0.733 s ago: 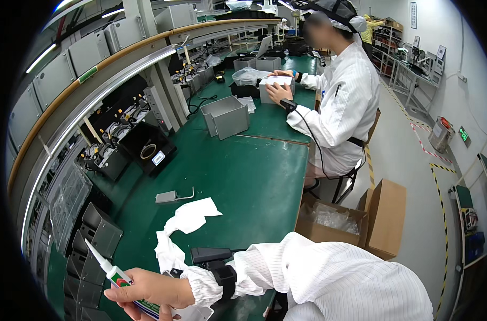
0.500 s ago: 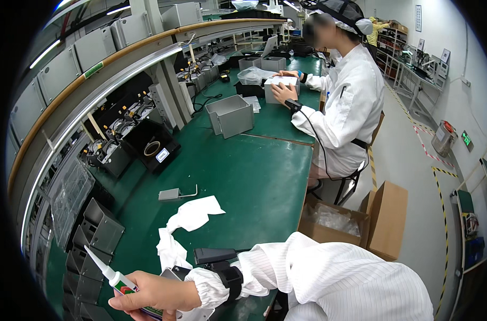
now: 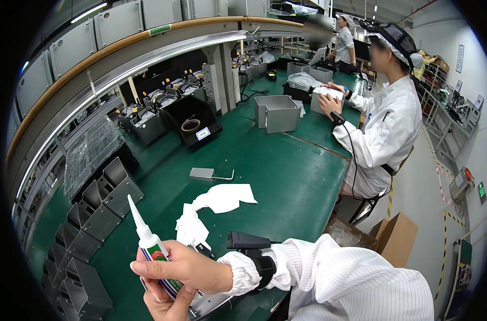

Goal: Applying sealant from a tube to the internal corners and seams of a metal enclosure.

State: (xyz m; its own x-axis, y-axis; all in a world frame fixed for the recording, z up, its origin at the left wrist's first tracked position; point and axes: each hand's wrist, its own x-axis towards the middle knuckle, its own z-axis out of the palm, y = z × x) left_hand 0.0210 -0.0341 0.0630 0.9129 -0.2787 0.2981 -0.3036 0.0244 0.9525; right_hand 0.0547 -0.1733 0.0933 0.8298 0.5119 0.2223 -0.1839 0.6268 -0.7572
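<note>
My right hand [image 3: 192,266] is closed round a white glue bottle [image 3: 159,250] with a long tapered nozzle, which points up and slightly left. At the lower edge, my left hand [image 3: 168,307] is partly cut off; its fingers close round the bottle's lower end. Under my right wrist, which wears a black strapped device [image 3: 254,257], lies a flat metal part [image 3: 214,302], mostly covered. Crumpled white cloth or paper [image 3: 225,198] is spread just beyond my hands. A small grey block [image 3: 202,173] and a hex key [image 3: 225,176] rest farther out.
Grey housings [image 3: 93,214] line the left side beside clear plastic trays [image 3: 93,155]. A black bin [image 3: 192,125] holds a ring. Farther along the green table [image 3: 286,182] stands a grey box [image 3: 278,113]. A co-worker [image 3: 382,117] handles another box; a carton [image 3: 396,235] stands at right.
The view has swung left, so the scene sits farther right. The bottle is tilted more upright in my right hand, and my left hand now shows at its lower end.
</note>
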